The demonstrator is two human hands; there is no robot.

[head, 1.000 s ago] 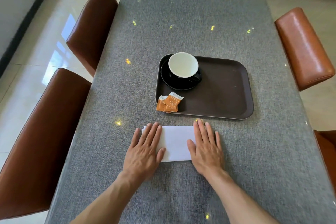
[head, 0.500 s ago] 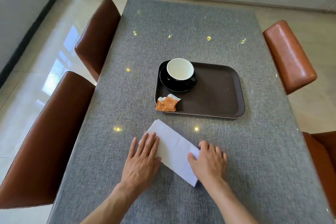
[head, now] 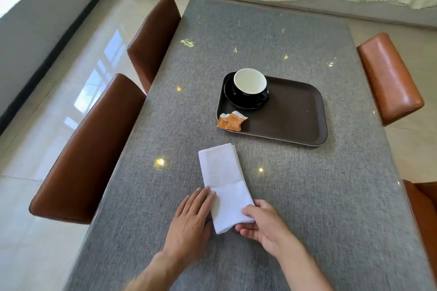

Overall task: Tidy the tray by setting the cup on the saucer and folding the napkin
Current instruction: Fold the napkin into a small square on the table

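A white folded napkin point(head: 224, 182) lies as a long strip on the grey table point(head: 307, 196), running away from me. My right hand point(head: 262, 227) pinches its near end between thumb and fingers. My left hand point(head: 191, 217) lies flat beside the napkin, fingertips touching its left edge. Further back sits a dark brown tray point(head: 293, 116). On its left rear corner a black cup point(head: 250, 85) with a white inside stands on a black saucer point(head: 236, 101).
Orange sachets point(head: 230, 121) lie at the tray's front left corner. Two brown chairs point(head: 92, 149) stand along the left side of the table, another chair point(head: 390, 78) at the right, and one more at the near right.
The napkin has been turned from lying crosswise to pointing away from me. My right hand went from pressing flat to pinching the near end. The view has tilted up.
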